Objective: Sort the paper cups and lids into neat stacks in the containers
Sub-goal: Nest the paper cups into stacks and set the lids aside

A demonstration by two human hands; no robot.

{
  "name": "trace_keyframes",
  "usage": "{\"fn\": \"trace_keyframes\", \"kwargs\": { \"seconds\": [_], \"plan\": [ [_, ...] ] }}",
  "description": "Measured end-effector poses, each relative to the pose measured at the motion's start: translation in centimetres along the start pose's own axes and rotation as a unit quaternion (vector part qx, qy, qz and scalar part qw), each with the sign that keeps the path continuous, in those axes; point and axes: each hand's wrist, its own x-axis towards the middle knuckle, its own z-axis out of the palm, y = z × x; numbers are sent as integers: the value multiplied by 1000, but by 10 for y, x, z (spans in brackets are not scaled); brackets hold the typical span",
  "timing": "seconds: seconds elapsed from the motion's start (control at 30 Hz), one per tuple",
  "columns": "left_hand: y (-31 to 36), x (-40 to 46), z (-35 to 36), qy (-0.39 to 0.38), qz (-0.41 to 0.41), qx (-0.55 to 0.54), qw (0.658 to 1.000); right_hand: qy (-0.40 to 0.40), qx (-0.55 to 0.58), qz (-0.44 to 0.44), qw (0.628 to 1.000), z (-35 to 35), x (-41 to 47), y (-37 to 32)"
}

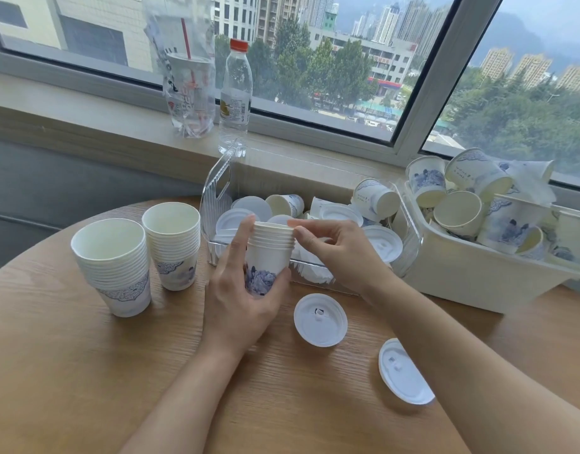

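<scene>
Forearms reach in from 6 o'clock over a round wood-grain table (85,371) set against a window ledge (85,116), with towers and trees beyond the glass. On the ledge at 12 o'clock stand a bagged drink cup (188,93) and a water bottle (235,96).

Two lids lie loose on the table: one lid (320,320) near centre, another (404,371) at 4 o'clock, tilted, its underside hidden. At 9 o'clock stand two tall cup stacks (113,270) and (172,244), upright, just beside each other. A clear bin (216,188) at centre holds jumbled lids and a few cups; its near wall is hard to trace. A white bin (462,283) at 3 o'clock, cut off by the frame edge, is heaped with cups lying every way.

The left hand (239,299) wraps a short stack (269,253) from below, thumb up its side, upright in front of the clear bin. The right hand (334,250) pinches the stack's top rim between thumb and forefinger, other fingers curled.
</scene>
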Motion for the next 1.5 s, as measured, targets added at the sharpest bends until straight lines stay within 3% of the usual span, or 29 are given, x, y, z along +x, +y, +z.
{"fn": "trace_keyframes", "kwargs": {
  "seconds": [0.2,0.33,0.47,0.7,0.8,0.9,1.0,1.13,1.5],
  "plan": [
    [1,0,-2,3,-17,18,1000,19,-97,-32,995,-7,37,0],
    [2,0,-1,12,-3,36,999,-7,-273,-24,962,-2,70,13],
    [-1,0,0,11,-1,36,999,-41,-364,-5,930,6,89,24],
    [-2,0,0,7,4,36,999,-11,-414,-18,910,9,92,30],
    [-3,0,0,9,10,32,999,54,-357,-22,932,1,88,22],
    [-5,0,1,11,13,26,1000,117,-226,-26,967,-11,78,8],
    [-7,0,2,13,15,28,999,112,-77,-11,991,-22,60,-6],
    [-7,-1,5,8,25,21,999,83,60,30,994,-28,35,-16],
    [-5,-5,7,-44,66,20,997,-28,25,71,997,-25,1,-18]
  ]
}}
